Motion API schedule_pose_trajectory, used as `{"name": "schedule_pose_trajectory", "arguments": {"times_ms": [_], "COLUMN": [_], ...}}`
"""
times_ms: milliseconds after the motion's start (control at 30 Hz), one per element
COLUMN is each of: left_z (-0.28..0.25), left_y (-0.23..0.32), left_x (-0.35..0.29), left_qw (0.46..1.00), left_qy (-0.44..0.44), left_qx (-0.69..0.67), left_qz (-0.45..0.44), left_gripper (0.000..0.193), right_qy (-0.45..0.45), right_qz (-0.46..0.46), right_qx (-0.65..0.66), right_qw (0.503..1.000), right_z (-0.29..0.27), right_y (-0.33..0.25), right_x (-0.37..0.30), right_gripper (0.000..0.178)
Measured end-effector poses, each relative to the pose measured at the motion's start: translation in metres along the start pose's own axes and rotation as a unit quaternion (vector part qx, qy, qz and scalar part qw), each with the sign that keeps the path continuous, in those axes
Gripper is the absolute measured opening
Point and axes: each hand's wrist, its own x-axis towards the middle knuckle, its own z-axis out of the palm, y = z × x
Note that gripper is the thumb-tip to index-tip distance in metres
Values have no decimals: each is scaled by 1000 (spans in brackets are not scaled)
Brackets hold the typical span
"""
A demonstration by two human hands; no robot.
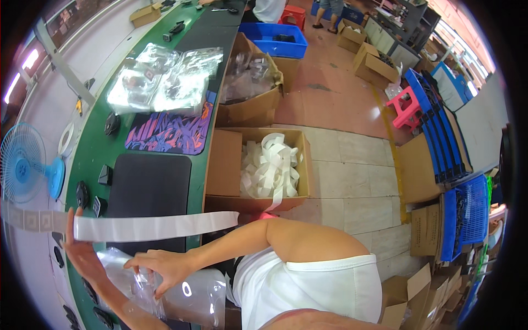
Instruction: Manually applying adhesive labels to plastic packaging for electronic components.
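My left hand (pixel 82 253) is at the left side of the green table, its fingers closed round a long strip of white labels (pixel 159 226). The strip runs from the left edge, past my fingers, to a free end over the table's right edge. Square printed labels show on its left part. Nearer me, my right hand (pixel 165 267) pinches a clear plastic bag (pixel 198 294) between thumb and fingers. My left forearm crosses in front of part of the bag. What the bag contains, if anything, I cannot make out.
Beyond the strip lie a black mat (pixel 148 190), a patterned mouse pad (pixel 170 129) and stacked clear bags (pixel 179 82). Black computer mice (pixel 112 124) line the left side near a blue fan (pixel 25 165). A carton of discarded backing strip (pixel 272 165) stands right of the table.
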Motion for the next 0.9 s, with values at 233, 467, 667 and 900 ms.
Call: {"name": "schedule_pose_trajectory", "arguments": {"times_ms": [233, 467, 667, 900], "left_z": [24, 56, 57, 27], "left_y": [64, 164, 80, 15], "left_x": [-41, -91, -62, -28], "left_qw": [978, 902, 889, 882], "left_qy": [-134, -272, -87, -22], "left_qx": [-151, 334, 439, 463], "left_qz": [52, -2, 94, 83], "left_gripper": [80, 82, 67, 49], "right_qy": [-7, 39, 20, 92], "right_qz": [22, 5, 44, -67], "right_qx": [49, -11, -35, -34], "right_qw": [999, 999, 998, 993], "right_z": [19, 8, 39, 39], "right_y": [25, 17, -4, -1], "right_x": [7, 2, 8, -6], "right_gripper": [27, 22, 24, 43]}}
